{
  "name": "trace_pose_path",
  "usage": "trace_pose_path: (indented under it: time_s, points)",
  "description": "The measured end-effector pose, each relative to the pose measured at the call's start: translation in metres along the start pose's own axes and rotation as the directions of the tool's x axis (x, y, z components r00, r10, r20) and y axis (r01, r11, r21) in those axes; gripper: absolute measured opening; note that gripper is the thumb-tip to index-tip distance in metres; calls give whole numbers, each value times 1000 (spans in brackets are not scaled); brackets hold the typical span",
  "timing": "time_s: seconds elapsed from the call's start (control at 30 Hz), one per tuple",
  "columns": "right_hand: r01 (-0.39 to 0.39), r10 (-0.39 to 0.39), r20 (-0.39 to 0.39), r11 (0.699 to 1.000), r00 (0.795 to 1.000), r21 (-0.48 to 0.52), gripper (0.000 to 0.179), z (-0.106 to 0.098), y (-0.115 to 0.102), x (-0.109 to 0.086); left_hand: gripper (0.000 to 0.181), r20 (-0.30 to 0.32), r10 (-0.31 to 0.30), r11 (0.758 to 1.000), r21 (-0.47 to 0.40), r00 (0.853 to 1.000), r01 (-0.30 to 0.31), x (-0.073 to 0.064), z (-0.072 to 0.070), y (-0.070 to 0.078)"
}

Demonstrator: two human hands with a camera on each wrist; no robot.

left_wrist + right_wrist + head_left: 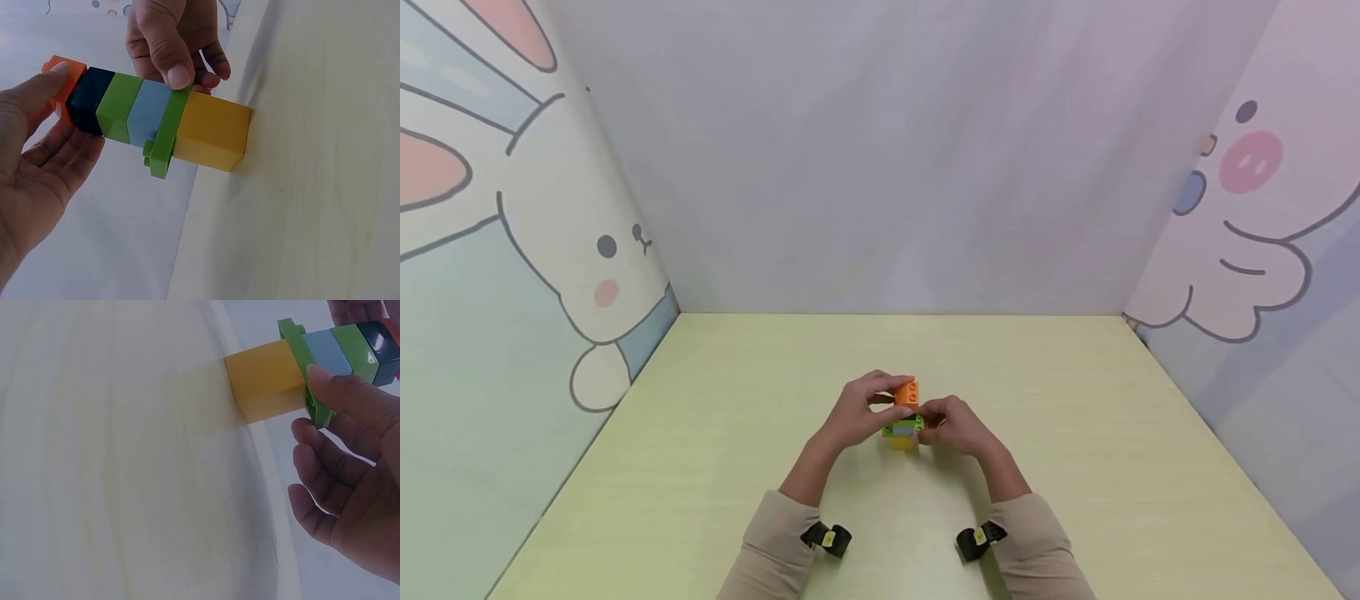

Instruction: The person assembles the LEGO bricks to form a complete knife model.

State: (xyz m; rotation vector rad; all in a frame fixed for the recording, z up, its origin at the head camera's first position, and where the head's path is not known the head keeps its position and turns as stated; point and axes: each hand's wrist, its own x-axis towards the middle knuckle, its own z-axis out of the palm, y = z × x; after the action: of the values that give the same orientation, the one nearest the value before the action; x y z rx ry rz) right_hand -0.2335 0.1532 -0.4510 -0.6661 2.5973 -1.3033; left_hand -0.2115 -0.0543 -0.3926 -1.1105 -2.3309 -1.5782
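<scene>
A tower of toy building bricks stands upright on the table in front of me. From the bottom it has a yellow brick [211,131], a thin green plate [164,144], a light blue brick [149,112], a green brick [119,107], a dark brick [90,100] and an orange brick [908,395] on top. My left hand [859,412] pinches the orange brick between thumb and fingers. Lower down, my right hand [958,427] pinches one end of the green plate; its other fingers are loosely curled in the right wrist view.
The pale wooden table [715,417] meets a plain grey wall [895,167] at the back. Side panels carry a cartoon rabbit [557,250] on the left and a cartoon pig [1262,225] on the right.
</scene>
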Motion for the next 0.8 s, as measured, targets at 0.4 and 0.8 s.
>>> trace_pose_path:
  time_s: [0.4,0.8]
  points:
    - [-8,8,0,1000,1000,-4,24,1,0,1,39,6,-29,999,-18,1000,29,0,-1,-3]
    - [14,-14,5,1000,1000,-8,24,0,1,1,41,-15,-31,1000,-4,999,31,0,8,-41]
